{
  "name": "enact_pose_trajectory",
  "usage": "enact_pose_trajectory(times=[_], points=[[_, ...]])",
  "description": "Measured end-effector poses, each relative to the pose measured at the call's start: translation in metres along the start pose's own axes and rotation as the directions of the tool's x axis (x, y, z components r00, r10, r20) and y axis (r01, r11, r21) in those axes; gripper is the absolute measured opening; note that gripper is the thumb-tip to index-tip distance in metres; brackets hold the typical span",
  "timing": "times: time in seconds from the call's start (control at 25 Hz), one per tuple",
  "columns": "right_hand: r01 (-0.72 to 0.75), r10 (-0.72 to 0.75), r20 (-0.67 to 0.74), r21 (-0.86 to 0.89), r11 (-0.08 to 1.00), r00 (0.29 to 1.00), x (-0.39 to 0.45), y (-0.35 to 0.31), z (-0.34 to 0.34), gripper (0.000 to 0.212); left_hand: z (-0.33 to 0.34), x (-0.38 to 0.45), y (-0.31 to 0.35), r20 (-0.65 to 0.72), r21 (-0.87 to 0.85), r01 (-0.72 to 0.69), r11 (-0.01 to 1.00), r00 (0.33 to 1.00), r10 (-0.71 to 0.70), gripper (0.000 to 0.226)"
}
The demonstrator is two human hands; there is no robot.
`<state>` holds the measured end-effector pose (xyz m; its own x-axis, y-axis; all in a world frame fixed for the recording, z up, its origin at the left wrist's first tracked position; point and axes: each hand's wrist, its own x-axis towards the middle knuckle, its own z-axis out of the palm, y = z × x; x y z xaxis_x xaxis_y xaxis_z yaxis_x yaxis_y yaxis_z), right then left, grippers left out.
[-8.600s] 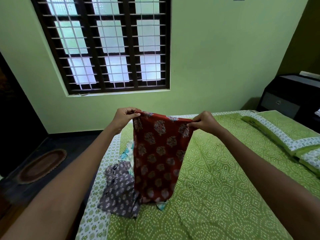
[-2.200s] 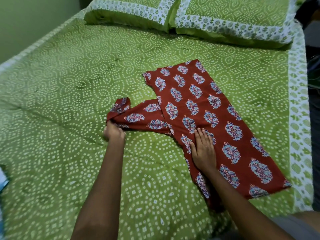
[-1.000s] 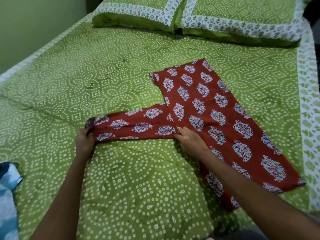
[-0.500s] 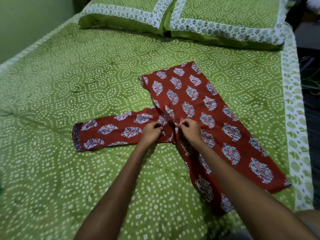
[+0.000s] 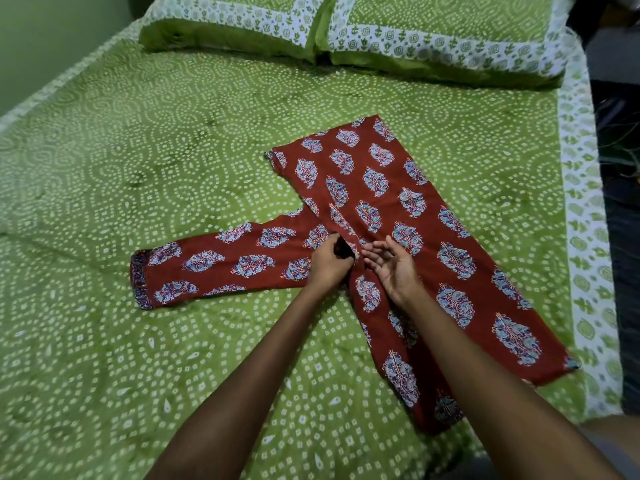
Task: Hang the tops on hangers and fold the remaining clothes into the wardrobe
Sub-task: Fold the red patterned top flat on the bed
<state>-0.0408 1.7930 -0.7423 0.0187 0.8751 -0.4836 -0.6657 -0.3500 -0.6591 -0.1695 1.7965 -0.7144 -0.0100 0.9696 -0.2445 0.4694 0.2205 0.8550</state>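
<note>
A red top [image 5: 398,209] with blue floral motifs lies flat on the green bed [image 5: 138,168], folded lengthwise, its body running from the middle toward the near right corner. One long sleeve [image 5: 221,268] stretches out to the left. My left hand [image 5: 329,263] pinches the cloth where the sleeve meets the body, at the armpit. My right hand [image 5: 391,268] hovers just beside it over the body, palm turned up, fingers loosely spread, holding nothing.
Two green pillows [image 5: 381,32] with white printed borders lie across the head of the bed. The bed's right edge [image 5: 588,237] has a white border, with dark floor beyond it. A green wall stands at the far left.
My right hand has let go of the cloth at the armpit and lifted, palm up. My left hand keeps its pinch at the same spot. The sleeve lies as before.
</note>
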Motion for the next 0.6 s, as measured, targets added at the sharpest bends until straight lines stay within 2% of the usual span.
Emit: enact_pose_trajectory(times=[0.04, 0.08, 0.12, 0.16, 0.2, 0.24, 0.28, 0.36, 0.4, 0.44, 0.48, 0.56, 0.6], points=[[0.054, -0.054, 0.003, -0.178, 0.983, 0.999, -0.002, 0.002, 0.004, 0.015, 0.001, 0.000, 0.002, 0.022, -0.058, -0.020, 0.998, 1.000, 0.021, 0.036], [0.121, -0.116, 0.036, -0.391, 0.912, 0.993, -0.004, 0.004, 0.008, 0.008, 0.001, 0.003, 0.004, 0.045, -0.095, -0.035, 0.995, 0.998, 0.040, 0.046], [0.186, -0.171, 0.081, -0.583, 0.791, 0.982, -0.005, 0.007, 0.010, 0.015, -0.002, 0.008, 0.005, 0.092, -0.064, -0.059, 0.996, 0.994, 0.064, 0.052], [0.220, -0.206, 0.105, -0.689, 0.691, 0.973, -0.004, 0.009, 0.012, 0.020, -0.004, 0.015, 0.002, 0.156, -0.052, -0.082, 0.995, 0.984, 0.089, 0.055], [0.201, -0.227, 0.066, -0.735, 0.648, 0.972, -0.006, 0.007, 0.015, 0.019, -0.007, 0.018, 0.001, 0.224, -0.068, -0.106, 0.992, 0.967, 0.119, 0.057], [0.163, -0.240, -0.003, -0.725, 0.669, 0.971, -0.005, 0.003, 0.014, 0.015, -0.011, 0.017, 0.000, 0.276, -0.115, -0.110, 0.987, 0.951, 0.138, 0.059], [0.085, -0.205, -0.108, -0.658, 0.748, 0.973, -0.005, -0.002, 0.013, 0.017, -0.014, 0.014, 0.002, 0.298, -0.167, -0.064, 0.984, 0.948, 0.112, 0.062], [-0.103, 0.032, -0.257, -0.271, 0.957, 0.966, -0.007, -0.015, 0.008, 0.019, -0.020, 0.006, 0.005, 0.210, -0.194, 0.040, 0.980, 0.978, 0.001, 0.057], [-0.157, 0.134, -0.247, -0.078, 0.984, 0.960, -0.009, -0.020, 0.007, 0.021, -0.022, 0.005, 0.003, 0.090, -0.135, 0.080, 0.988, 0.994, -0.068, 0.047], [-0.171, 0.175, -0.226, 0.036, 0.985, 0.958, -0.011, -0.024, 0.004, 0.025, -0.026, 0.003, -0.003, 0.000, -0.084, 0.149, 0.985, 0.989, -0.149, 0.033], [-0.166, 0.184, -0.204, 0.104, 0.981, 0.962, -0.013, -0.025, 0.002, 0.028, -0.030, -0.001, -0.008, -0.003, -0.082, 0.264, 0.961, 0.964, -0.265, 0.023], [-0.147, 0.176, -0.168, 0.168, 0.975, 0.970, -0.016, -0.025, 0.003, 0.032, -0.037, -0.025, -0.010, 0.247, -0.175, 0.553, 0.815, 0.826, -0.507, 0.020], [-0.138, 0.167, -0.160, 0.175, 0.975, 0.973, -0.016, -0.024, 0.002, 0.032, -0.035, -0.036, -0.011, 0.352, -0.222, 0.624, 0.749, 0.768, -0.535, 0.020]])
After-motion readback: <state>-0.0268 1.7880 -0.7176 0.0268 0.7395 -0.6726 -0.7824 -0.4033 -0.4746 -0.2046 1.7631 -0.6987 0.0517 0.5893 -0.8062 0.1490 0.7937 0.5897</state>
